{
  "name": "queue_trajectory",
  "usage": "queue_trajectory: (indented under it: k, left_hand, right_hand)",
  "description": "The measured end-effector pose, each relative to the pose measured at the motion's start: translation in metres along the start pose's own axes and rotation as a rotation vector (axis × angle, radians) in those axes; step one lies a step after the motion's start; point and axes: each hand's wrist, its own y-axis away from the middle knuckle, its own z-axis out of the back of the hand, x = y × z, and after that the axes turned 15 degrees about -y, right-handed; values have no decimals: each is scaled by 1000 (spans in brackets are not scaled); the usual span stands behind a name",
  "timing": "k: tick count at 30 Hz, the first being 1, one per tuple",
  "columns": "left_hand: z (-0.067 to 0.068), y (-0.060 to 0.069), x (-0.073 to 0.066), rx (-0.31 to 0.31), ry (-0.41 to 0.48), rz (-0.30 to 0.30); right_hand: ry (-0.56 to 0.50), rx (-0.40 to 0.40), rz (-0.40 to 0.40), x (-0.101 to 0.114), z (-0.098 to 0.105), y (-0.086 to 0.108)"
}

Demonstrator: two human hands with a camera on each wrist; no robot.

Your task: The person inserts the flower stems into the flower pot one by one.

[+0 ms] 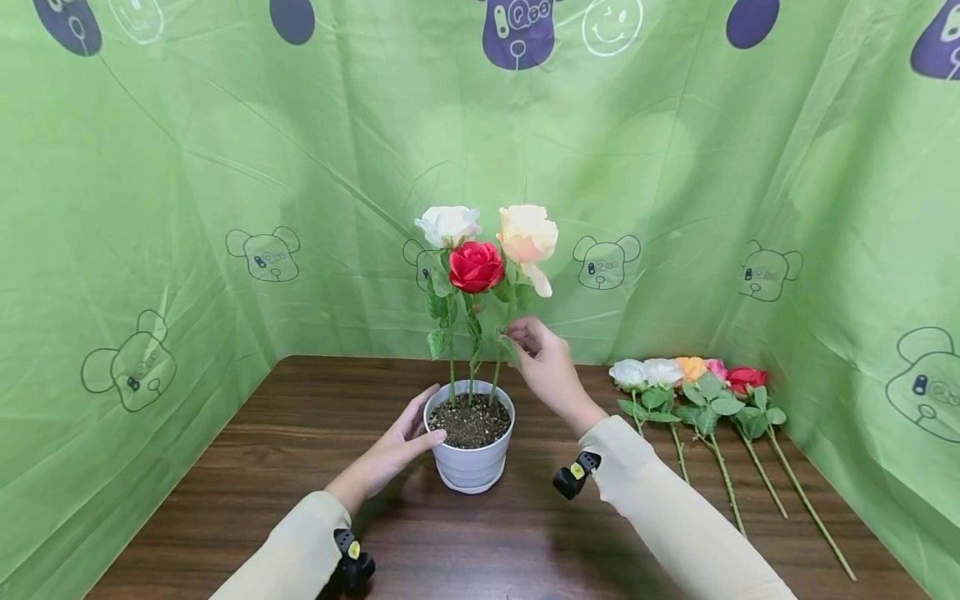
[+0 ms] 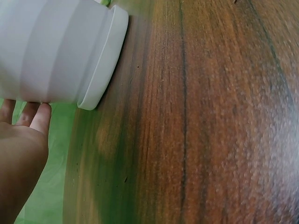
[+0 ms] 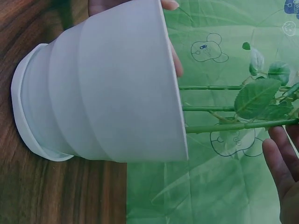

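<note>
A white flowerpot (image 1: 471,467) full of dark soil (image 1: 469,423) stands on the table. Three artificial roses rise upright from it: a white rose (image 1: 448,226), a red rose (image 1: 476,267) and a peach rose (image 1: 528,235). My left hand (image 1: 401,437) holds the pot's left side, thumb by the rim; in the left wrist view its fingertips (image 2: 43,112) touch the pot wall. Above the rim, my right hand (image 1: 546,362) pinches the peach rose's stem among the leaves. The right wrist view shows these fingers (image 3: 278,161) at the nearest green stem (image 3: 224,127); the stems' lower ends are hidden in soil.
Several more roses lie at the right of the brown wooden table (image 1: 247,475): white ones (image 1: 630,373), an orange one (image 1: 692,368), a pink one (image 1: 716,368) and a red one (image 1: 746,379), stems toward the front. A green printed curtain (image 1: 337,167) encloses the back and sides.
</note>
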Motion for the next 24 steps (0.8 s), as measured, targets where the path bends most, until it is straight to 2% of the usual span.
queue_trajectory:
  k: [4, 9, 14, 24]
  left_hand:
    - [0, 0, 0, 0, 1, 0]
    - [0, 0, 0, 6, 8, -3]
    - [-1, -1, 0, 7, 15, -6]
    - [-1, -1, 0, 4, 18, -8]
  right_hand:
    - [39, 40, 5, -6, -3, 0]
    - [159, 98, 30, -14, -5, 2]
    - [225, 116, 40, -18, -8, 6]
    - [217, 115, 23, -24, -10, 11]
